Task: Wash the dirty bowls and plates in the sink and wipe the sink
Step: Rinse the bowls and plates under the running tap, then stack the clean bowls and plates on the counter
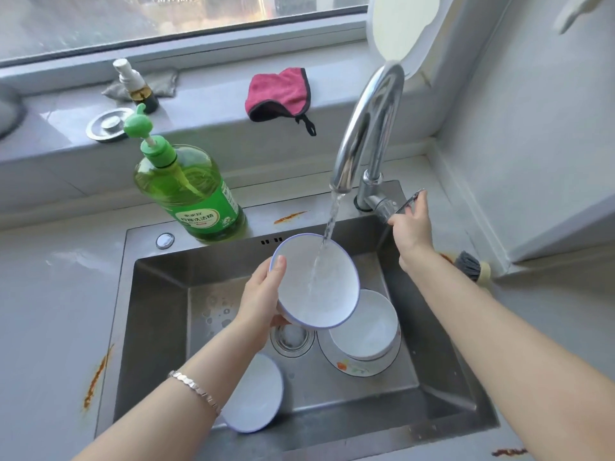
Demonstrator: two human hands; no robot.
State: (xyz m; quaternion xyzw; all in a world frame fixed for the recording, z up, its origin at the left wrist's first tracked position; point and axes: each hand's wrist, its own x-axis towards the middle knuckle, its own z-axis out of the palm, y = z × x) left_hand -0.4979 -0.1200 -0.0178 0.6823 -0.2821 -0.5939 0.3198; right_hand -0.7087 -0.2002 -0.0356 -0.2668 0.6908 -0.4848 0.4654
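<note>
Bowl (317,281) with the blue rim is up in the left hand (263,299), tilted under the running tap (366,128) above the sink (159,294), thumb hooked over the near rim and the other fingers curled underneath, so it's clamped at the edge. Only one view here, the head cam. Right hand (411,227) is wrapped on the tap lever (407,201), closed around it as far as I can tell. Looks like glazed ceramic to me: stiff, a bit heavy for one hand, chippable, and slick once wet, so I'd keep that rim pinch deep. Another bowl (366,324) sits on a flowered plate (356,367) just right of the drain (293,337), and a third bowl (256,394) leans at the near wall. Soap bottle (189,191) is on the tabletop behind the sink, pink cloth (278,94) on the sill.
</note>
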